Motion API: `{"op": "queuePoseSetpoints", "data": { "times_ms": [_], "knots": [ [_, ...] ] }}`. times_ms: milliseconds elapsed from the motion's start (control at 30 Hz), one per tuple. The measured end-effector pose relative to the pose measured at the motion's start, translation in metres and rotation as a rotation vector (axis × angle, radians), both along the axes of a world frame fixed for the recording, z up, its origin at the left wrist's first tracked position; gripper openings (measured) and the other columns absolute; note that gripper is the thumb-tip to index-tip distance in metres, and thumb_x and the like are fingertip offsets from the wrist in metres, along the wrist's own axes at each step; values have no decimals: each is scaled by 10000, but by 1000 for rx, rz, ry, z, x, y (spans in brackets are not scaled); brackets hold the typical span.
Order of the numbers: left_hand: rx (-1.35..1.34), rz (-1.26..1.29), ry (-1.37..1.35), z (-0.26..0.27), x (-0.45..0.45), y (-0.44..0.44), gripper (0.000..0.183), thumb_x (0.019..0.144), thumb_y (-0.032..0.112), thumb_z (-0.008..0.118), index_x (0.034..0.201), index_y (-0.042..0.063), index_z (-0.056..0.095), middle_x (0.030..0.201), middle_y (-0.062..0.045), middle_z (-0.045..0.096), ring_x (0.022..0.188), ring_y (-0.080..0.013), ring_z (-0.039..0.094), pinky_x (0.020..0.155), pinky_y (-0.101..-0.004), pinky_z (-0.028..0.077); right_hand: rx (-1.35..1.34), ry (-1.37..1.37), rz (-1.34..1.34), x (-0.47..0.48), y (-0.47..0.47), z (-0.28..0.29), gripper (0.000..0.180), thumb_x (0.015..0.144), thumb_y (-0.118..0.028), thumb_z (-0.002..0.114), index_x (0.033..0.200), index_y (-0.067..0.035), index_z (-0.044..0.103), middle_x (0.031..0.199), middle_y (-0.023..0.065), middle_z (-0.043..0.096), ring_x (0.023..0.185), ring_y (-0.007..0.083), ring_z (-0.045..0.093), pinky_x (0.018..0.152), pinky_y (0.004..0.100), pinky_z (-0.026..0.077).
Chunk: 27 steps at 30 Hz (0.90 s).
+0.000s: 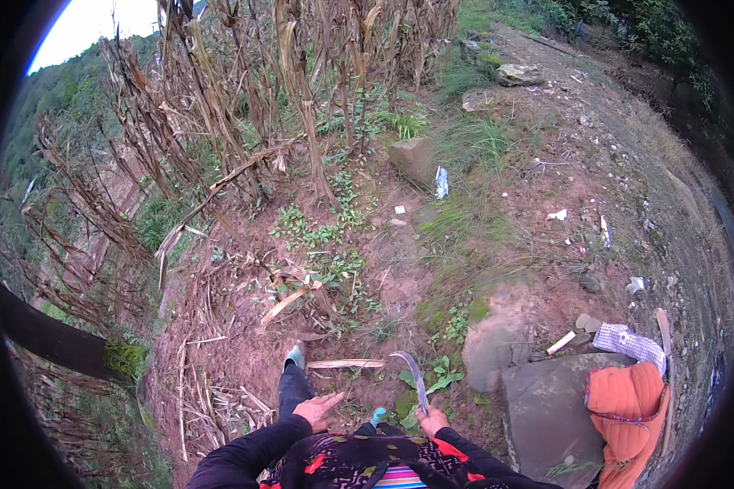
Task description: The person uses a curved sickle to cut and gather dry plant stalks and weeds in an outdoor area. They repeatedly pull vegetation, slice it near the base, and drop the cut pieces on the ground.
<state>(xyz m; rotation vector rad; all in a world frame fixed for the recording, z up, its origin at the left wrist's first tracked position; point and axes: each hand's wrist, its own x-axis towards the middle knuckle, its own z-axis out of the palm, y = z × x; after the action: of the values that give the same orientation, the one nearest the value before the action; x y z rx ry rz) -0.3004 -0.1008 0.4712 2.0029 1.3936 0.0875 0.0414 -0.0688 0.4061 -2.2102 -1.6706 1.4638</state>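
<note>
In my right hand (pixel 432 422) is a sickle (pixel 413 374), gripped low down, its curved metal blade pointing away from me and hooking left at the tip. My fist covers most of the handle. My left hand (pixel 319 412) is empty, fingers spread, held above my left leg (pixel 294 388). A dry corn leaf (pixel 346 363) lies on the reddish soil between the left foot and the blade. Broad green leaves (pixel 445 376) of a low plant grow just right of the blade.
Standing dry corn stalks (pixel 306 91) rise ahead and left. A bent stalk (pixel 226 180) leans across. On my right, a flat stone slab (pixel 547 409) bears part of an orange padded garment (pixel 627 403), near checked cloth (pixel 630 343). A mossy dark trunk (pixel 61 345) crosses the left.
</note>
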Motion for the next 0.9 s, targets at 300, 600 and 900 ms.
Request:
{"op": "queuePoseSetpoints", "data": {
  "times_ms": [300,600,900],
  "knots": [
    [-355,-105,-380,-66,-29,-76,636,851,441,454,1413,232,240,1302,-158,452,1079,-317,538,865,-366,456,-62,309,141,-11,-52,7,334,837,-402,521,988,-105,543,872,208,605,910,386,581,765,437,446],
    [-435,324,-91,-37,7,-72,609,786,514,559,1305,220,438,1123,-153,591,931,-306,622,809,-372,488,-46,276,110,-31,-61,2,326,840,-389,529,975,-92,537,863,213,599,900,393,578,752,440,445],
    [-801,884,-675,20,-10,-126,366,858,129,587,1170,-23,471,1020,-109,624,929,-147,599,815,-253,463,-47,364,86,-50,-114,11,319,843,-375,536,962,-80,532,853,218,593,890,401,575,740,444,445]
  ]
}}
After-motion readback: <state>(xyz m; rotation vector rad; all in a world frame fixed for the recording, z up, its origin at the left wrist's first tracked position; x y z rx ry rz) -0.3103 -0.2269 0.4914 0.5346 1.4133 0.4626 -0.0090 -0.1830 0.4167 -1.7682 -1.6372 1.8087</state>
